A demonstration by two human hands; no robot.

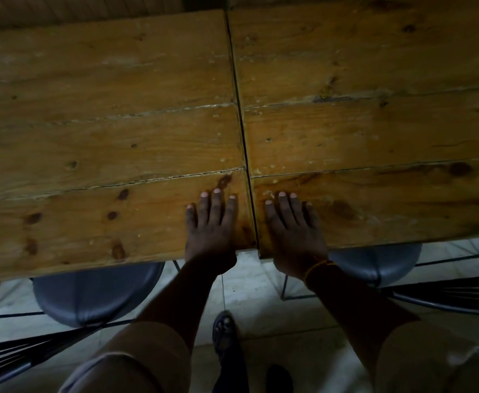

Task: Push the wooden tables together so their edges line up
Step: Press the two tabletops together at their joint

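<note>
Two wooden plank tables stand side by side, the left table (96, 137) and the right table (374, 123), with only a thin dark seam between them. At the near edge the right table's corner sits slightly nearer to me than the left one's. My left hand (210, 231) lies flat on the left table's near corner, fingers spread. Flat on the right table's near corner rests my right hand (292, 234), an orange thread around its wrist. Both hands lie just beside the seam and hold nothing.
A grey padded stool (96, 296) stands under the left table and another grey stool (374, 265) under the right. Black wire chair frames (459, 296) flank me on both sides. My sandalled foot (224, 333) stands on the pale tiled floor.
</note>
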